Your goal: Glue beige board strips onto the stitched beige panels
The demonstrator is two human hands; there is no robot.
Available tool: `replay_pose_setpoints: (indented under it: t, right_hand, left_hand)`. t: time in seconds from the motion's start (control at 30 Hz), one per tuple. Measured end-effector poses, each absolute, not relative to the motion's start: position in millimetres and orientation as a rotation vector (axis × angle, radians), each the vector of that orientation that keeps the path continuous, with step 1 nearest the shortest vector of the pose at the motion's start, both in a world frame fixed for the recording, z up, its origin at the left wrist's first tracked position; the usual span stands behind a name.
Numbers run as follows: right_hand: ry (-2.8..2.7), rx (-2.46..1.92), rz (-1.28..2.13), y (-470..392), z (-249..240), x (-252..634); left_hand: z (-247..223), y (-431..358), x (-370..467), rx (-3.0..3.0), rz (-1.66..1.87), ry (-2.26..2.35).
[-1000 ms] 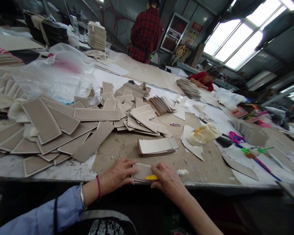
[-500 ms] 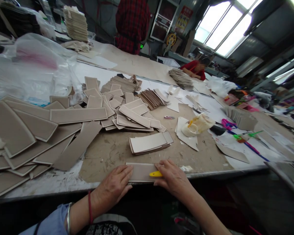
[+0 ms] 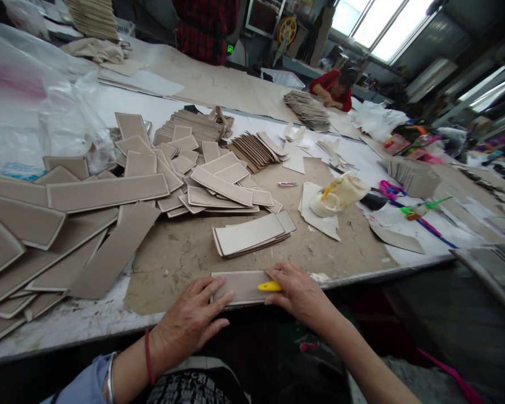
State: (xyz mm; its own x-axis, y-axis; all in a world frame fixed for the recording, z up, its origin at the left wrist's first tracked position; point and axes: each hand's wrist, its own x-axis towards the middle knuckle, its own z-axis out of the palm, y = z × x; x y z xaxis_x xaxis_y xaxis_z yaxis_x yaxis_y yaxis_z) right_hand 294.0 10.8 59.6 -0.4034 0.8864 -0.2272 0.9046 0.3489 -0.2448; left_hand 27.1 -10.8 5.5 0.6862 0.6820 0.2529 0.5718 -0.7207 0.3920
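A flat rectangular beige panel (image 3: 242,283) with a pale border lies along the table's near edge. My left hand (image 3: 200,308) rests on its left end, fingers stretched out and thumb apart. At the other end, my right hand (image 3: 297,294) is closed round a tool with a yellow handle (image 3: 270,286); the rest of that tool is hidden under the hand. Its fingertips touch the panel too. Just beyond, a small stack of similar pale strips (image 3: 250,233) lies on the brown work sheet (image 3: 172,264).
To the left spreads a heap of bordered panels (image 3: 109,191). A pot (image 3: 326,201) smeared with yellowish matter stands on a white scrap at right. A small knife-like item (image 3: 288,184) lies near it. Clear plastic (image 3: 63,112) covers the left back. A person in red (image 3: 332,87) leans over the far table.
The view has shifted, so the table sits a little higher and further left. My left fingers have spread somewhat on the panel. My right hand keeps its hold on the yellow-handled tool.
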Motion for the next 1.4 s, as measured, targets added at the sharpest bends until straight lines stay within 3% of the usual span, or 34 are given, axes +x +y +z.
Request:
replay_pose_setpoints:
  t: [0.23,0.53,0.7,1.1,1.4]
  right_hand:
    - [2.59,1.667,-0.398,11,55,296]
    - [2.747,1.96,0.221,-41,47,300]
    - [2.809,1.928,0.389,-63,35,281]
    - [2.814,1.831,0.488,-56,1,273]
    - [2.921,1.855,0.278,-52,10,281]
  left_hand:
    - [4,-12,31,2.637,0.585,1.037]
    - [-2,-11,30,2.687,0.634,1.031]
    - [-11,-7,30,2.723,0.723,1.016]
    - [-18,-6,32,2.69,0.732,1.039]
    - [-16,-4,31,2.705,0.754,1.012]
